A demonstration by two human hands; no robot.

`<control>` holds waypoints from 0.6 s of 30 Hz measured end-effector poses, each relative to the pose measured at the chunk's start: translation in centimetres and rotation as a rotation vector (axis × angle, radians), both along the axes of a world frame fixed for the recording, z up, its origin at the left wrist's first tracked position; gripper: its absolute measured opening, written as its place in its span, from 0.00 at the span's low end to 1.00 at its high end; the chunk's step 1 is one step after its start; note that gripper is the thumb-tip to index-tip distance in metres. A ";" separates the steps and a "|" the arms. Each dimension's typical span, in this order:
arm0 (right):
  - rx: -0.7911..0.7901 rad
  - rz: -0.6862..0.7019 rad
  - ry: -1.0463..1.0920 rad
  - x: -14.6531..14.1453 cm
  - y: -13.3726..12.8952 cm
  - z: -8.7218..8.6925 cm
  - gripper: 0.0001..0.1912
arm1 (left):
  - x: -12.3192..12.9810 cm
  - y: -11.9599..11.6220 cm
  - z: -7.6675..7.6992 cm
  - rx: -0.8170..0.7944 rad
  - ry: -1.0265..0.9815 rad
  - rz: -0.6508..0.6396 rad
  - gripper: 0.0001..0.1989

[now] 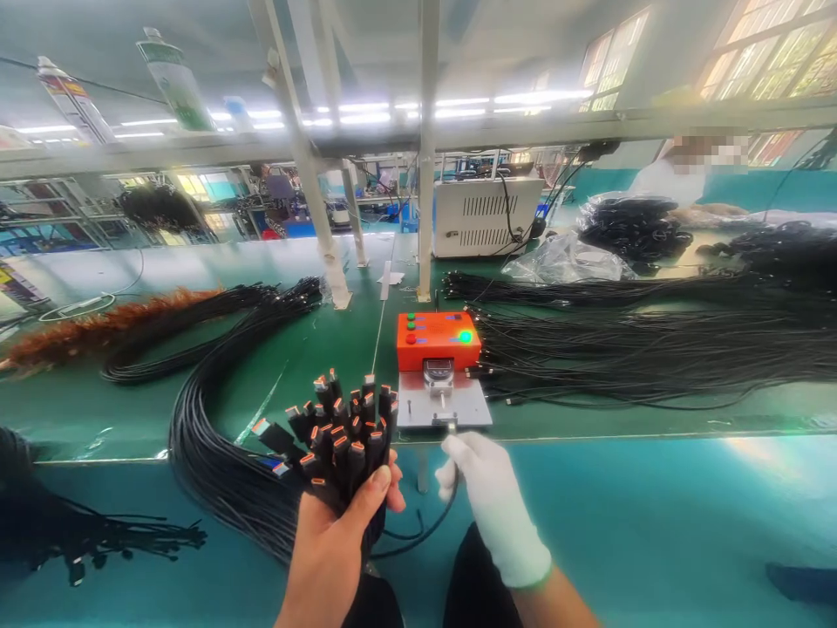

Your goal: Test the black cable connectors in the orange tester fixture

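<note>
Cable bundles [222, 475], a green bench [294, 366] and strip lights [542, 98] show a factory workshop.

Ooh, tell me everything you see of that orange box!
The blocky orange box, maybe plastic or painted metal, stands on the green bench, with a silvery metal plate in front. Two green dots and a red dot line up on its left, beside blue marks, and a green light glows on its right. A small dark display sits at its front. Black cables lie close on its right. The gloved right hand isn't touching it.
</note>
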State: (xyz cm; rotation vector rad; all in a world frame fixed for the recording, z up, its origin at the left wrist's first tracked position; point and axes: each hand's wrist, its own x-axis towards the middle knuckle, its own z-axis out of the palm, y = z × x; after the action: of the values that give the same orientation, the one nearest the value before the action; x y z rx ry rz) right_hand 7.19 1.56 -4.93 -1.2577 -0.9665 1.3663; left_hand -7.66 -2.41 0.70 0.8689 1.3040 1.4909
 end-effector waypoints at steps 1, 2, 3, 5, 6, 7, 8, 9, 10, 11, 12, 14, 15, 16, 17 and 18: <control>0.001 0.013 0.016 -0.1 0.4 -0.2 0.13 | 0.0 -0.1 0.1 -0.006 -0.011 0.001 0.09; 0.002 0.021 0.031 -0.2 0.7 -0.3 0.13 | 0.0 -0.1 0.2 -0.011 -0.022 -0.003 0.09; 0.005 0.022 0.042 -0.3 1.0 -0.4 0.13 | 0.0 -0.2 0.3 -0.012 -0.029 -0.014 0.09; 0.005 0.015 0.055 -0.5 1.5 -0.5 0.14 | 0.0 -0.3 0.3 -0.010 -0.027 -0.041 0.08; 0.003 0.012 0.060 -0.6 1.6 -0.6 0.13 | 0.0 -0.3 0.3 -0.009 -0.023 -0.054 0.07; -0.002 0.009 0.061 -0.7 1.8 -0.7 0.13 | 0.0 -0.3 0.3 -0.010 -0.016 -0.061 0.07; -0.010 0.008 0.058 -0.8 1.9 -0.7 0.13 | -0.1 -0.3 0.3 -0.011 -0.008 -0.061 0.08; -0.019 0.004 0.052 -0.8 2.0 -0.8 0.14 | -0.1 -0.3 0.2 -0.014 0.006 -0.058 0.08; -0.023 -0.001 0.047 -0.8 2.1 -0.9 0.14 | -0.2 -0.3 0.2 -0.019 0.030 -0.057 0.08; -0.023 -0.006 0.042 -0.8 2.2 -1.0 0.15 | -0.2 -0.3 0.2 -0.025 0.056 -0.060 0.07; -0.019 -0.011 0.040 -0.8 2.2 -1.0 0.15 | -0.2 -0.3 0.2 -0.033 0.079 -0.064 0.07; -0.008 -0.017 0.048 -0.8 2.2 -1.0 0.15 | -0.1 -0.4 0.2 -0.053 0.081 -0.069 0.08; -0.002 -0.015 0.054 -0.8 2.2 -1.0 0.15 | 0.0 -0.4 0.2 -0.062 0.061 -0.064 0.08; 0.002 -0.010 0.056 -0.8 2.1 -0.8 0.15 | 0.0 -0.5 0.2 -0.071 0.035 -0.052 0.08; 0.004 -0.007 0.056 -0.9 2.1 -0.7 0.15 | 0.0 -0.5 0.2 -0.079 0.012 -0.036 0.09; 0.009 -0.005 0.055 -0.9 2.1 -0.6 0.16 | 0.0 -0.5 0.1 -0.086 -0.003 -0.020 0.10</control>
State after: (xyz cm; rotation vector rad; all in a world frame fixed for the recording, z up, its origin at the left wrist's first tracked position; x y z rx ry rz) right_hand 6.25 3.68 -5.54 -1.2090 -0.9305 1.3838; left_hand -7.63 -2.95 0.84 0.8216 1.3430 1.4097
